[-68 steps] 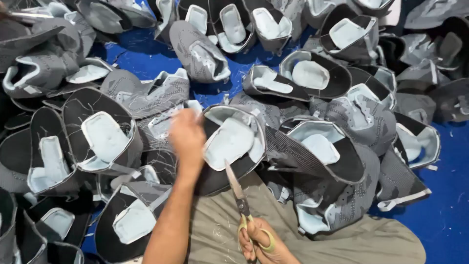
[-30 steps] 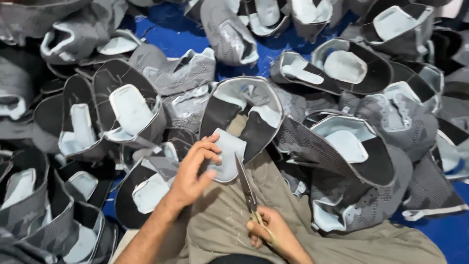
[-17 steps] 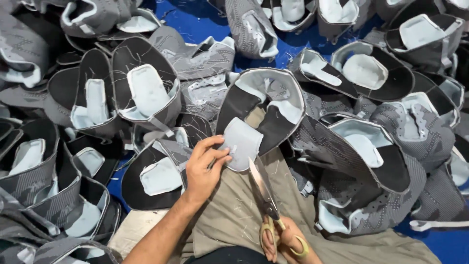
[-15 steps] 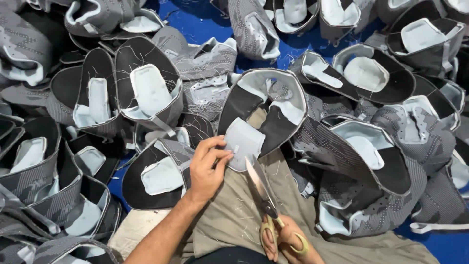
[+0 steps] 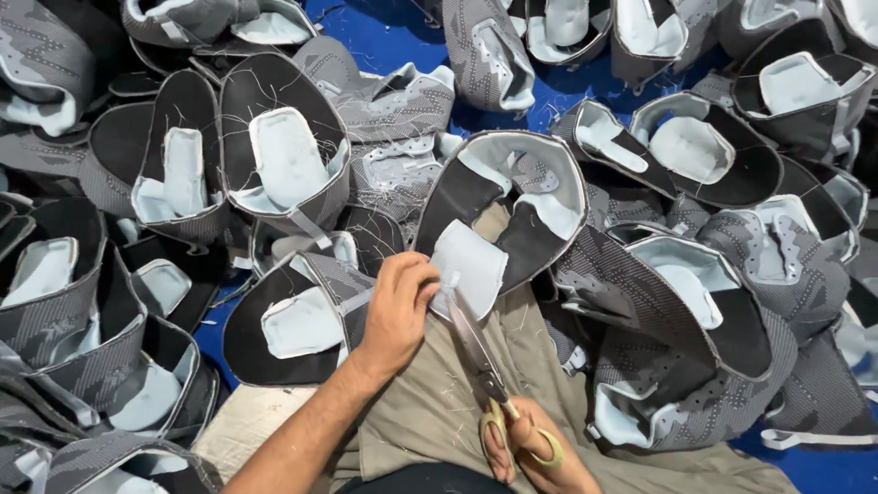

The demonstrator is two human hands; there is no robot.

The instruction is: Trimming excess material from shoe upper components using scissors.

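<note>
While grey shoe uppers (image 5: 283, 174) crowd round, left hand (image 5: 398, 306) pinches tongue (image 5: 468, 270); right hand (image 5: 530, 453) grips scissors (image 5: 485, 375).

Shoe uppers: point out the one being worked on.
The shoe upper on the lap: the left hand pinches its pale tongue, and scissors in the right hand touch it.

Left hand (image 5: 400, 302) in pinching grip, right hand (image 5: 530, 450) curled, fingers closed.
</note>
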